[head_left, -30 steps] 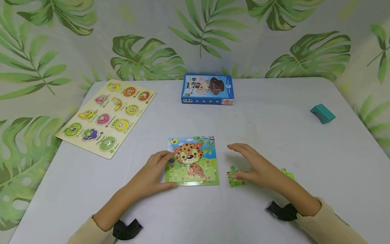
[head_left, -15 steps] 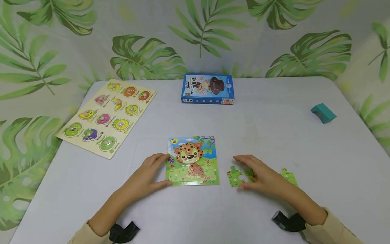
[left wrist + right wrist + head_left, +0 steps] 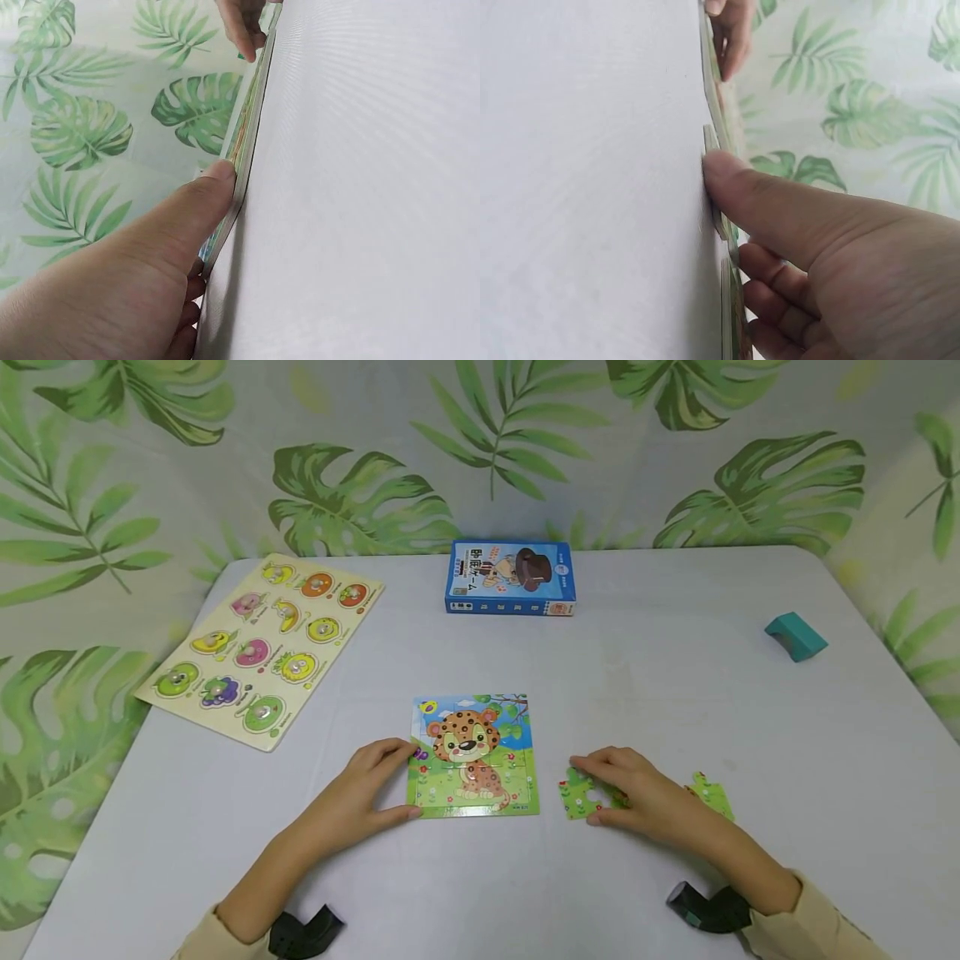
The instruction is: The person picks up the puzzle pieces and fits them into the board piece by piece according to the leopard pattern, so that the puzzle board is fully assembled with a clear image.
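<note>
A square leopard jigsaw puzzle (image 3: 476, 768) lies flat on the white table. My left hand (image 3: 367, 789) holds its left side, the thumb at the lower left corner and the fingertips higher on the edge; in the left wrist view the thumb (image 3: 214, 184) touches the puzzle's rim. To the puzzle's right, my right hand (image 3: 637, 793) pinches a loose green puzzle piece (image 3: 576, 802) between index finger and thumb. Another piece (image 3: 619, 798) shows partly under the palm. Beyond the wrist, a further green piece (image 3: 712, 796) is partly covered by the arm.
A fruit peg board (image 3: 262, 652) lies slanted at the back left. The blue game box (image 3: 510, 578) stands at the back middle. On the right sits a teal arched block (image 3: 797, 637). Leaf-patterned cloth (image 3: 360, 502) rises behind the table.
My right hand has come down and back, and its index finger and thumb have closed on the green piece. The left fingertips have drawn back from the puzzle's surface to its left edge.
</note>
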Action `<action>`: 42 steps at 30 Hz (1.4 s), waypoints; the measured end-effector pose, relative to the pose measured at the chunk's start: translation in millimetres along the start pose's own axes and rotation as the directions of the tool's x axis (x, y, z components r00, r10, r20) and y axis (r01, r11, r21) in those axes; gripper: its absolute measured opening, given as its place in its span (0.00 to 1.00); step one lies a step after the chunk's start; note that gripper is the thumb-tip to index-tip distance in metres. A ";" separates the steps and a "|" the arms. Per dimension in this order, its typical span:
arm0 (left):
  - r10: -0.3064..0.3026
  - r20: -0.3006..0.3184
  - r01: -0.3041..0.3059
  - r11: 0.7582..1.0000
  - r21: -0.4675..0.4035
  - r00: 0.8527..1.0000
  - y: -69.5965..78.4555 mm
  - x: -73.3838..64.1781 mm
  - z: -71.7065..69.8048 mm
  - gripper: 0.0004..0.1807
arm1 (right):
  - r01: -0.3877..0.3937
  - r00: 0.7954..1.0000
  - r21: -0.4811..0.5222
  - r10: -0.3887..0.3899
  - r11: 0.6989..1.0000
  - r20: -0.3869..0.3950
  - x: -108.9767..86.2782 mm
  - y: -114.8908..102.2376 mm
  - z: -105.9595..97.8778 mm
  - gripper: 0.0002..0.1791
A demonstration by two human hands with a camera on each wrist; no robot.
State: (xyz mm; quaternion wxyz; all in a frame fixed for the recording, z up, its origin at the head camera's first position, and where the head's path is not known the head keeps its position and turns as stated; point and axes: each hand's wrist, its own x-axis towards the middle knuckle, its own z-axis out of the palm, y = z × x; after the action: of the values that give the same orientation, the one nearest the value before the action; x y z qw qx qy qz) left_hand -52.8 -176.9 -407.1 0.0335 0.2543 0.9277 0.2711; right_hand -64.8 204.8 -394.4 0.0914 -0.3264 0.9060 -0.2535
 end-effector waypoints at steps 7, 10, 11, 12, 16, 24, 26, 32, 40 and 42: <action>-0.006 0.013 0.006 1.000 0.009 1.000 0.8 -0.3 -0.4 0.42 | 0.016 0.999 -0.034 -0.017 0.999 -0.038 0.7 -3.7 2.1 0.33; -0.011 0.023 0.011 1.000 0.008 1.000 1.6 -0.4 -1.2 0.42 | 0.024 0.998 -0.031 -0.025 0.999 -0.062 1.3 -4.7 3.6 0.32; -0.012 0.025 0.012 1.000 0.009 1.000 1.9 -0.4 -1.5 0.42 | 0.022 0.997 -0.028 -0.024 0.999 -0.070 1.5 -4.9 3.9 0.32; -0.013 0.027 0.013 1.000 0.010 1.000 2.1 -0.4 -1.9 0.42 | 0.025 0.997 -0.025 -0.027 0.999 -0.079 1.8 -5.2 4.1 0.31; -0.011 0.033 0.010 1.000 0.010 0.999 2.5 -0.5 -3.1 0.41 | 0.040 0.993 -0.009 -0.041 0.999 -0.109 2.8 -6.8 3.4 0.31; 0.002 0.040 -0.002 1.000 0.002 0.999 -0.4 -1.6 -3.9 0.42 | 0.118 0.977 0.050 -0.107 0.992 -0.182 15.1 -28.8 -9.3 0.32; 0.008 0.041 -0.008 1.000 -0.002 0.999 -0.9 -1.8 -4.2 0.42 | 0.136 0.972 0.084 -0.117 0.987 -0.202 22.5 -39.5 -12.5 0.32; 0.009 0.040 -0.008 1.000 -0.025 0.999 -1.3 -3.1 -5.2 0.42 | 0.168 0.964 0.143 -0.132 0.975 -0.232 50.9 -68.9 -8.0 0.33; 0.013 0.034 -0.012 0.999 -0.030 0.999 -2.8 -2.5 -4.8 0.41 | 0.118 0.983 0.184 -0.088 0.976 -0.164 83.2 -85.5 25.7 0.33; 0.017 0.032 -0.016 0.999 -0.031 0.999 -2.7 -2.4 -4.8 0.41 | 0.110 0.986 0.183 -0.085 0.977 -0.142 89.1 -85.8 34.8 0.32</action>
State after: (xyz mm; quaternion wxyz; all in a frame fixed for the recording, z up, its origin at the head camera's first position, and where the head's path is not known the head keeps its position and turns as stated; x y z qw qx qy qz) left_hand -52.9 -182.4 -404.7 0.0503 0.2659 0.9207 0.2813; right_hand -75.1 77.6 -379.6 0.0489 -0.3426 0.8646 -0.3642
